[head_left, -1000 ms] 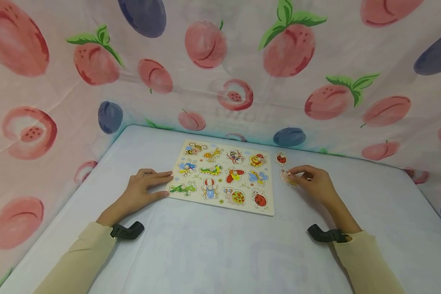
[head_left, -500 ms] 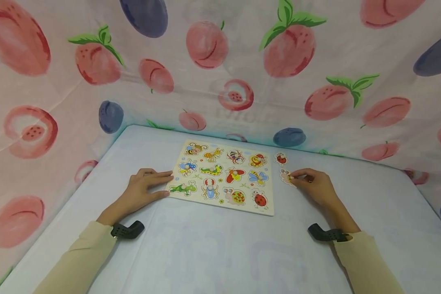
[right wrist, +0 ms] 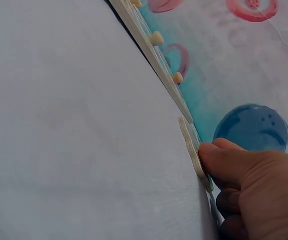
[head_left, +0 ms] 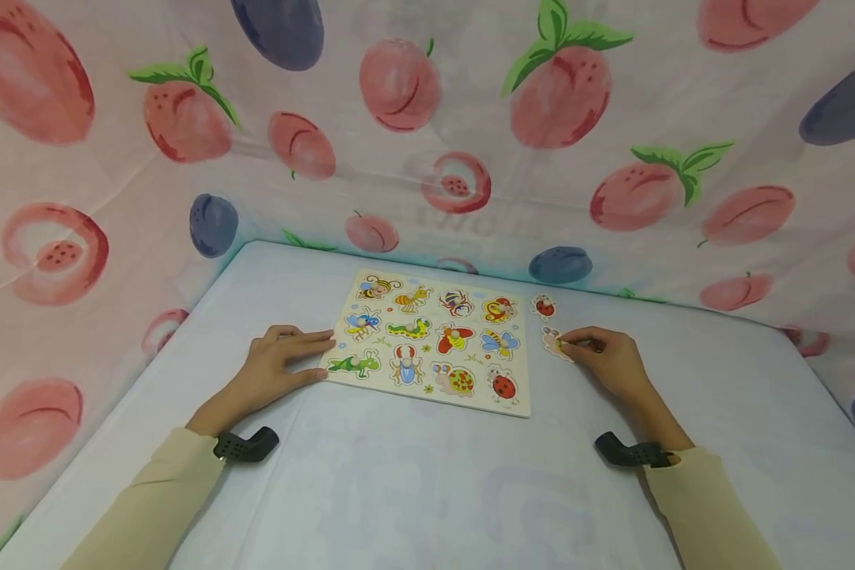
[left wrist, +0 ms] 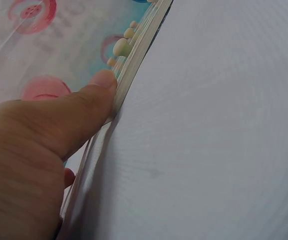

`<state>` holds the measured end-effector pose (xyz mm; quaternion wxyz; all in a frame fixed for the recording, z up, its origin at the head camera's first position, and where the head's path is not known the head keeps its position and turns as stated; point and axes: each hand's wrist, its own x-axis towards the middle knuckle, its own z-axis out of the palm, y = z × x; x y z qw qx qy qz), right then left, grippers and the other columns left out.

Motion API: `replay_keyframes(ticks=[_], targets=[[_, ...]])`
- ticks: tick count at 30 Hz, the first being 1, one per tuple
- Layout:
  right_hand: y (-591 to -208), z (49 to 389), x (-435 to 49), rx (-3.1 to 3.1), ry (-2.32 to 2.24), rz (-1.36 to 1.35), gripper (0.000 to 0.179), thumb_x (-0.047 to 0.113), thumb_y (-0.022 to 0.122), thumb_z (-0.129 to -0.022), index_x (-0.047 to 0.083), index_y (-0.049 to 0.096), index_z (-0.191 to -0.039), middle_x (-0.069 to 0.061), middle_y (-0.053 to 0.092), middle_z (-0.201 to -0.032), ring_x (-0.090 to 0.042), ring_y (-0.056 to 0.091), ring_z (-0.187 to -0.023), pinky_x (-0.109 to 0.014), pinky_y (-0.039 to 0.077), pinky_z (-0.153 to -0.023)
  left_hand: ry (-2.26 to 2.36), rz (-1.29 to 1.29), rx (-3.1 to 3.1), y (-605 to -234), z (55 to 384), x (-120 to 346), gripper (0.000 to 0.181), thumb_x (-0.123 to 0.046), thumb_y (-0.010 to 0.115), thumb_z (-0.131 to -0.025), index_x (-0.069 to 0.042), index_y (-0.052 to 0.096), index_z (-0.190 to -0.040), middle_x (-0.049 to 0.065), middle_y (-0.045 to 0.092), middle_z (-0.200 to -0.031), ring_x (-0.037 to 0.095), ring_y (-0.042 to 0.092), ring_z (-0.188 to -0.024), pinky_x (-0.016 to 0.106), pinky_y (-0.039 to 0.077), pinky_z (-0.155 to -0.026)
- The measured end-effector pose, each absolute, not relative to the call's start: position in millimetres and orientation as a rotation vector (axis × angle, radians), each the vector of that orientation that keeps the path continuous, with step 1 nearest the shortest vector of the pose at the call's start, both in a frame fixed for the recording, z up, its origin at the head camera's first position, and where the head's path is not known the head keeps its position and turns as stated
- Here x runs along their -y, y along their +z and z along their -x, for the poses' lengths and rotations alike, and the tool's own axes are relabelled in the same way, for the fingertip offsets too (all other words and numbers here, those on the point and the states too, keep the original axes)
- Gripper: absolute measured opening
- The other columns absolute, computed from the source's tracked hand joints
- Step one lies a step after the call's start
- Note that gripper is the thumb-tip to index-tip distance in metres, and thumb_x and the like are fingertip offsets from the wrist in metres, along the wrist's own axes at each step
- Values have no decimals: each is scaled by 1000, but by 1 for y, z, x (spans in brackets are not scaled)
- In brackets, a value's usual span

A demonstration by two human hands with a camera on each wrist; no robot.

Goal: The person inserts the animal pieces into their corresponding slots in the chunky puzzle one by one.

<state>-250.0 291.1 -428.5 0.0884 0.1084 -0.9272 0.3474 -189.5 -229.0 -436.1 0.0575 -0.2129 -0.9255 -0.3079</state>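
A wooden peg puzzle board (head_left: 438, 356) with insect pictures lies flat on the table. My left hand (head_left: 274, 368) rests at its left edge, fingers stretched out and thumb at the near corner. In the left wrist view, the thumb (left wrist: 91, 95) lies on the board's edge, near several round knobs (left wrist: 122, 47). To the right of the board, my right hand (head_left: 609, 360) pinches a snail puzzle piece (head_left: 552, 342) between thumb and fingers. The right wrist view has this piece (right wrist: 189, 145) from its side, its knob hidden by the fingers. Just beyond it lies a ladybug puzzle piece (head_left: 544, 306).
The table (head_left: 413, 491) has a white cloth. Behind it and to the left hangs a fruit-print cloth (head_left: 470, 95), close past the far edge of the board. Dark wrist cameras (head_left: 249, 445) sit on both wrists, by the beige sleeves.
My right fingers have shifted slightly on the snail puzzle piece, baring a little more of it. My left hand and the board have stayed in place.
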Motion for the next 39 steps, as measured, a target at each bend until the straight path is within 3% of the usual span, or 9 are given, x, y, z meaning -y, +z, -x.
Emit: replay_keyframes(ticks=[23, 33, 39], targets=[[-431, 250, -290, 2744, 1024, -292, 18, 26, 72, -87, 13, 75, -99, -3, 70, -88, -18, 49, -67, -26, 38, -55, -929, 655, 2801, -438, 190, 230, 53, -32, 75, -83, -16, 60, -131, -1, 50, -141, 25, 36, -119, 46, 22, -84], [-426, 248, -285, 2768, 1027, -261, 21, 31, 71, -88, 15, 75, -100, -3, 65, -78, -20, 44, -64, -29, 33, -52, -932, 647, 2806, -438, 190, 230, 53, -30, 75, -83, -15, 60, -132, -1, 50, -141, 26, 36, -119, 47, 22, -84], [-422, 246, -281, 2777, 1045, -248, 21, 34, 70, -88, 17, 76, -99, -1, 67, -84, -19, 46, -68, -27, 35, -53, -940, 649, 2806, -438, 191, 230, 54, -31, 75, -83, -16, 60, -132, -1, 49, -142, 26, 36, -119, 47, 22, -84]])
